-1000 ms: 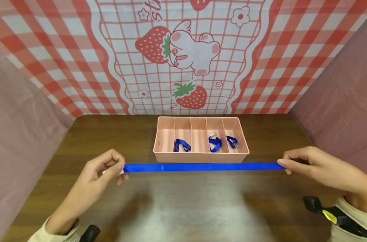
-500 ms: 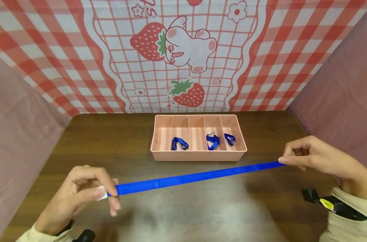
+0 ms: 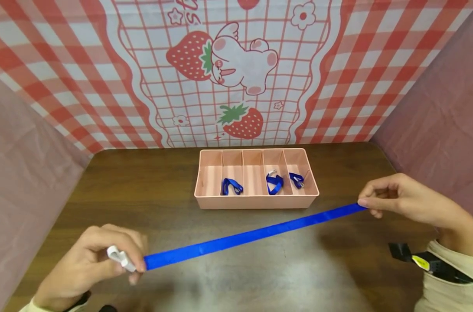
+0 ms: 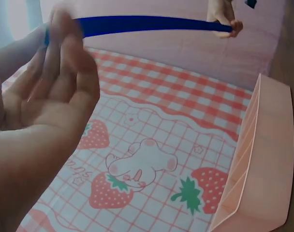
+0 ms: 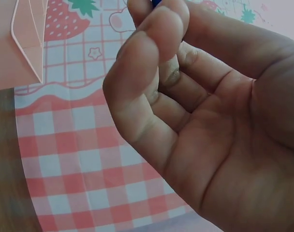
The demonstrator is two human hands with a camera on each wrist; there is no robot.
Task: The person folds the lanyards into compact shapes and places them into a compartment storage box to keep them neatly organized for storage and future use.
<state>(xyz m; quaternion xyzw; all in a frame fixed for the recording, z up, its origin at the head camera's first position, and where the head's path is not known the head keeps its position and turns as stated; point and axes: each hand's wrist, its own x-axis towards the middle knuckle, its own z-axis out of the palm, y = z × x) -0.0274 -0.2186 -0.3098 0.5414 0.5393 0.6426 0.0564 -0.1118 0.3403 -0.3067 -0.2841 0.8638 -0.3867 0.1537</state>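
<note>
A blue lanyard [image 3: 252, 236] stretches taut between both hands above the table, sloping down toward the left in the head view. At its lower end my left hand [image 3: 89, 260] pinches the band, and a white plastic clip [image 3: 121, 258] sticks up between thumb and fingers. My right hand [image 3: 412, 201] pinches the far end between thumb and forefinger. In the left wrist view the left fingers [image 4: 72, 53] are blurred and the blue band runs across to the other hand. The right wrist view shows curled fingers, with only a speck of blue at the fingertips.
Behind the lanyard stands a pink divided box [image 3: 256, 202] on the brown wooden table [image 3: 142, 186]. Blue folded lanyards lie in three of its compartments, one of them a lanyard [image 3: 232, 186] left of the middle. A strawberry-print checked cloth [image 3: 236, 108] hangs behind.
My left hand has come down and left, tilting the lanyard from level to sloping. The white clip now shows upright in its fingers. My right hand has risen slightly, still pinching its end.
</note>
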